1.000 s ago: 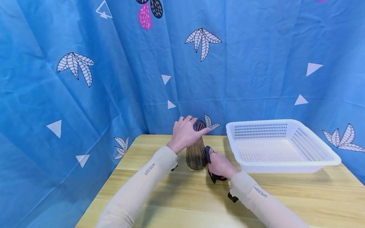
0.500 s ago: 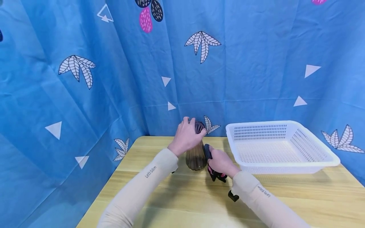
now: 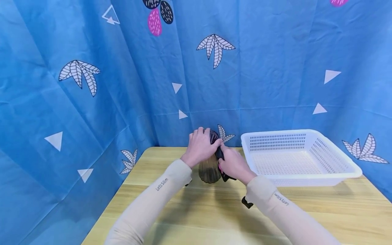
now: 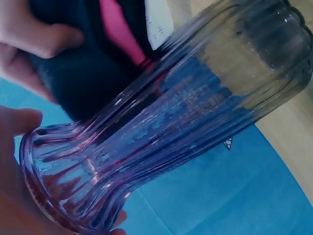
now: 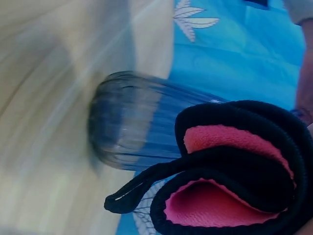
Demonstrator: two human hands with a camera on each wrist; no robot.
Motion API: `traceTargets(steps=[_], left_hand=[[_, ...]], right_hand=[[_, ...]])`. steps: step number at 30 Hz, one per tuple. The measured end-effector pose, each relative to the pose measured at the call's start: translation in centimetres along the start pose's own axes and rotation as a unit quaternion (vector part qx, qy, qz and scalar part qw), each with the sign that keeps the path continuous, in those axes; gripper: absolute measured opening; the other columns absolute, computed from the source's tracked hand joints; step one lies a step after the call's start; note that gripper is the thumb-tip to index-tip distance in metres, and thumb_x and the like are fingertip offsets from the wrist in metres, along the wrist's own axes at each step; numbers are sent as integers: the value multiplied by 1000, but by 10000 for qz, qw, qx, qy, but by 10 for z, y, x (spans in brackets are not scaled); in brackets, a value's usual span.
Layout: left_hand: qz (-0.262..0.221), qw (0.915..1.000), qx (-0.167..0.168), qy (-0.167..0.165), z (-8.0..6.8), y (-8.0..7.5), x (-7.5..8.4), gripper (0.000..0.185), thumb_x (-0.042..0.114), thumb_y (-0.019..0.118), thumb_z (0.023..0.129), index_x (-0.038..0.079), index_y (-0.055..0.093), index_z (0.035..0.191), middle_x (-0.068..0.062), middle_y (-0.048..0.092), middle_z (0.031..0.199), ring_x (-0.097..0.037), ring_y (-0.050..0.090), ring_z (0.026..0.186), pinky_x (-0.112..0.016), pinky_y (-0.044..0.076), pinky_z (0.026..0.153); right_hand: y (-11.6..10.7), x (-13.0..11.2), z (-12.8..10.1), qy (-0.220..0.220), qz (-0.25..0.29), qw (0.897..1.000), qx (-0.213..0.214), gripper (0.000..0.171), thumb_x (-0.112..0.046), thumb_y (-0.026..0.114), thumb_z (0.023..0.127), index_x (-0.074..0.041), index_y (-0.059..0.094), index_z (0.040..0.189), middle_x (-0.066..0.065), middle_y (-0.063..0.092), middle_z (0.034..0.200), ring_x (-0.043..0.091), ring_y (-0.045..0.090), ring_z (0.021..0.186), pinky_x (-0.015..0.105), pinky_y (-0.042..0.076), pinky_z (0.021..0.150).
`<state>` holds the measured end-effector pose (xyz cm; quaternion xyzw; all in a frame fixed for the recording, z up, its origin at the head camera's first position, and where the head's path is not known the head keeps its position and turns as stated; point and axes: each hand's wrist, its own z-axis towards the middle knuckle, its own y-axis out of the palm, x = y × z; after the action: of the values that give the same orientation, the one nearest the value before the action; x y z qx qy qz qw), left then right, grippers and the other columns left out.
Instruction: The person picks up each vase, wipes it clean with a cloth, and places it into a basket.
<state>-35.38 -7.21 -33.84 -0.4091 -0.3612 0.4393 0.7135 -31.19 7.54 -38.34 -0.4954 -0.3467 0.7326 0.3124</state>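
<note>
A ribbed, smoky glass vase stands upright on the wooden table near its far edge. My left hand grips the flared mouth of the vase from above. My right hand holds a black cloth with pink lining against the upper right side of the vase. In the right wrist view the folded cloth lies beside the vase. The left wrist view shows the cloth behind the glass.
A white perforated plastic basket sits on the table to the right of the vase, with nothing inside. A blue patterned curtain hangs close behind and to the left of the table.
My right hand has risen with the cloth from the vase's base up toward its neck, close to my left hand. The left hand stays on the rim.
</note>
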Motion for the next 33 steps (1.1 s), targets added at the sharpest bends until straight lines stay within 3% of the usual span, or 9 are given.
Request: traceTargets(steps=[4, 7, 13, 18, 22, 27, 33], left_hand=[[-204, 9998, -11, 61, 0, 0, -2, 74, 64, 48, 95, 6, 52, 141, -15, 51, 136, -32, 48, 124, -48, 38, 105], [-214, 9997, 45, 83, 1, 3, -4, 76, 66, 48, 93, 8, 51, 142, -12, 50, 137, -31, 47, 125, -48, 39, 104], [-403, 9991, 122, 100, 6, 6, -9, 82, 76, 47, 90, 14, 51, 144, -6, 51, 142, -28, 44, 130, -50, 35, 108], [-244, 9996, 76, 72, 6, 4, -9, 83, 80, 42, 88, 20, 53, 143, -1, 54, 142, -27, 43, 129, -51, 34, 102], [-67, 9999, -135, 10, 4, -2, -7, 78, 75, 44, 92, 21, 50, 147, -2, 54, 145, -28, 45, 131, -50, 35, 103], [-282, 9985, -439, 142, 6, -9, -2, 68, 59, 44, 98, 18, 42, 153, -7, 48, 150, -32, 41, 139, -52, 32, 112], [-439, 9981, -243, 348, 8, -3, -5, 63, 54, 49, 95, 16, 52, 145, -3, 53, 145, -27, 43, 137, -49, 35, 111]], right_hand=[[15, 6, 0, -46, -316, 9995, -88, 73, -11, 62, 94, 2, 27, 157, 22, 58, 140, 34, 67, 107, 46, 56, 85], [25, 12, -1, -19, -411, 9990, -187, 73, -9, 64, 92, 5, 29, 155, 25, 57, 140, 37, 66, 111, 49, 55, 90], [39, 23, -4, 243, -437, 9968, -629, 73, -11, 66, 92, 8, 30, 153, 26, 68, 119, 30, 70, 84, 42, 57, 73], [49, 34, -9, 406, -241, 9942, -962, 71, -6, 63, 91, 7, 32, 153, 19, 71, 98, 20, 59, 62, 32, 47, 54], [51, 38, -10, 420, -62, 9941, -1002, 69, -5, 61, 91, 5, 34, 153, 17, 69, 90, 20, 57, 58, 32, 46, 51], [47, 38, -10, 501, 28, 9951, -856, 67, -7, 63, 92, 4, 36, 153, 21, 71, 100, 20, 61, 63, 33, 49, 56], [35, 34, -10, 597, 415, 9948, -711, 68, -9, 61, 93, -4, 34, 156, 19, 69, 93, 20, 58, 53, 33, 48, 46]])
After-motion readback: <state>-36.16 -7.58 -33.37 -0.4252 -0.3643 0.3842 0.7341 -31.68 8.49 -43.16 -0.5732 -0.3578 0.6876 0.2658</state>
